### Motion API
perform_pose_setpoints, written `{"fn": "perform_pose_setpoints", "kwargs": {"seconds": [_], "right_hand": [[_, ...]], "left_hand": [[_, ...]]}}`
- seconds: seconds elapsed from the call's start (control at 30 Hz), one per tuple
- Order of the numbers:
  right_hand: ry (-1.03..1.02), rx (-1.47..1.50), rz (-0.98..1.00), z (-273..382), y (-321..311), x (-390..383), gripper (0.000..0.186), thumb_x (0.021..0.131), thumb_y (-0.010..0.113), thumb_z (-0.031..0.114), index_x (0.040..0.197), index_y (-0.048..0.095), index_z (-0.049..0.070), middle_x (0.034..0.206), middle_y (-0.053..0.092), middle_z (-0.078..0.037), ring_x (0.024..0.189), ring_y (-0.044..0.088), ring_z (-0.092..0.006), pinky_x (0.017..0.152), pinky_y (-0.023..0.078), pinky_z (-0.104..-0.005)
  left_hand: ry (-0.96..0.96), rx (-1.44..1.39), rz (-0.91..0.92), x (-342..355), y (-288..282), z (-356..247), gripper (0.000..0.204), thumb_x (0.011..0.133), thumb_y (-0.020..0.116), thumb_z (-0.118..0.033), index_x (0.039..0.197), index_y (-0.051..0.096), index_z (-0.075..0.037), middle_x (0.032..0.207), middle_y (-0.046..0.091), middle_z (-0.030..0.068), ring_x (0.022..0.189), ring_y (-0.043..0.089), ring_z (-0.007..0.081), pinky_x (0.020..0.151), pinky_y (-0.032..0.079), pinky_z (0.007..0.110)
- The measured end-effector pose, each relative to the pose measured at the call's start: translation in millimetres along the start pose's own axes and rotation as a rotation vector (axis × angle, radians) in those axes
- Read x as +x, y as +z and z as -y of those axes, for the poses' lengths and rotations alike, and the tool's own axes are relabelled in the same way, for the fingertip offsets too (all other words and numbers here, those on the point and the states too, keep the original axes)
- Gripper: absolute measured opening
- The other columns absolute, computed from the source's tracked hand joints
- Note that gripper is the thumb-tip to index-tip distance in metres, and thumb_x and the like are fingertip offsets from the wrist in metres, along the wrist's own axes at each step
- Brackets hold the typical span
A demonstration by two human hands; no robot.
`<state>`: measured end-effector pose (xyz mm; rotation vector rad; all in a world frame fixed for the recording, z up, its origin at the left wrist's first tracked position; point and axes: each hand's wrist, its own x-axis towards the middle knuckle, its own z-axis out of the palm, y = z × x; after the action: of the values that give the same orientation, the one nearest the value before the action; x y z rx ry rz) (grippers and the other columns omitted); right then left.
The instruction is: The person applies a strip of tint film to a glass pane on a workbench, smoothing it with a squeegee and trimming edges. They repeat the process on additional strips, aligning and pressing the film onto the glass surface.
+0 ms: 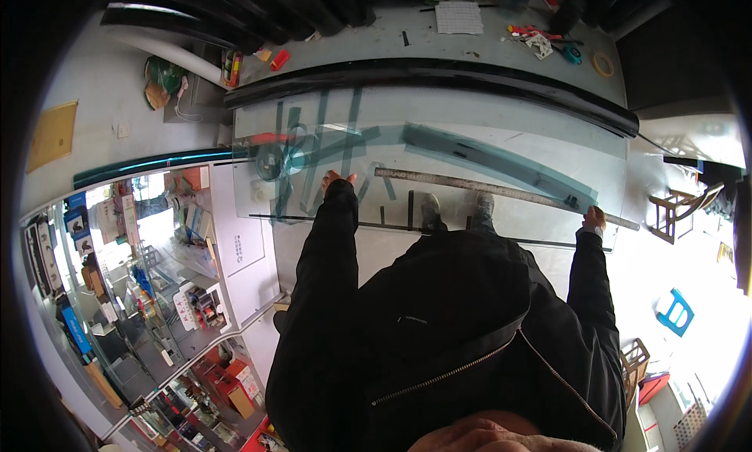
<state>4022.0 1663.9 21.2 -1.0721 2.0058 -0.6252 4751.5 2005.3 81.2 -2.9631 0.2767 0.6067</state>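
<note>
A long metal ruler lies slantwise across the glass tabletop, its right end reaching past the edge. My right hand grips the ruler near that end, fingers closed at it. Off the ruler's left end, my left hand rests at the glass with two digits visibly apart; the other fingers are partly hidden. I see nothing held in it. Dark film strips and a jumble of narrower strips show on or through the glass; which of the two I cannot tell.
Behind the glass lies a long black roll. On the surface beyond are a white paper sheet, a tape roll and small tools. Glass display shelves stand left. A wooden chair and a blue stool are to the right.
</note>
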Motion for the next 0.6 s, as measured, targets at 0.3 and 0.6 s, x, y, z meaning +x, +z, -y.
{"fn": "perform_pose_setpoints", "kwargs": {"seconds": [0.3, 0.6], "right_hand": [[0.019, 0.015, 0.088, 50, 6, -51, 0.034, 0.089, 0.063, 0.027, 0.115, 0.064, 0.005, 0.094, 0.069, -0.009, 0.073, 0.066, -0.0184, 0.054, 0.051, -0.0306], [0.057, 0.058, 0.122, 53, 5, -80, 0.034, 0.091, 0.061, 0.025, 0.118, 0.061, 0.005, 0.098, 0.068, -0.008, 0.076, 0.067, -0.0186, 0.057, 0.051, -0.0311]], "left_hand": [[0.056, -0.14, 0.038, 24, 34, 16, 0.084, 0.066, 0.085, -0.044, 0.129, 0.047, -0.005, 0.132, 0.053, 0.0127, 0.122, 0.052, 0.0282, 0.101, 0.044, 0.039], [0.307, -0.224, 0.235, 77, 67, 32, 0.05, 0.063, 0.087, -0.036, 0.099, 0.064, -0.01, 0.103, 0.068, 0.008, 0.102, 0.064, 0.0249, 0.086, 0.052, 0.039]]}}
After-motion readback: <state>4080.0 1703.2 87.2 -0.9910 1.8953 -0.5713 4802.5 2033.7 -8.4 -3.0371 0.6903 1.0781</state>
